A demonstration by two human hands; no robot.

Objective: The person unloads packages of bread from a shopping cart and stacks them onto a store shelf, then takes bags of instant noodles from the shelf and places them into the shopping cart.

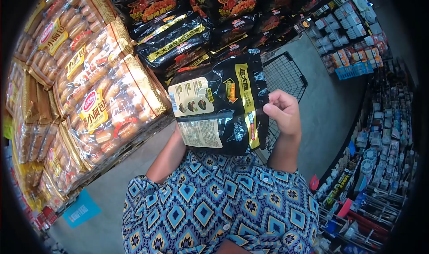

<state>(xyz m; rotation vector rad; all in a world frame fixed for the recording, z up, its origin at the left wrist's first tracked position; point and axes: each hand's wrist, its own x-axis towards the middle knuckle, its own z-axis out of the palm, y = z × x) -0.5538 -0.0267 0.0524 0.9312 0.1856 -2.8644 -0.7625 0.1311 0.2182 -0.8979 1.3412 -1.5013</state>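
A large black food packet (pixel 219 108) with yellow strips and pale printed panels is held up in front of my chest, turned sideways. My right hand (pixel 284 112) grips its right edge, the thumb on the front and the fingers curled in. My left forearm (pixel 169 154) reaches up behind the packet's left side. The packet hides the fingers of my left hand, so their grip does not show. Just beyond the packet lie similar black packets (pixel 178 41) in a stacked display.
Clear bags of small bread rolls (pixel 100 106) are piled on the left. Behind my right hand stands a black wire basket or cart (pixel 286 73). Shelves of small packaged goods (pixel 375 133) curve along the right. A blue sign (pixel 82 209) hangs low on the left.
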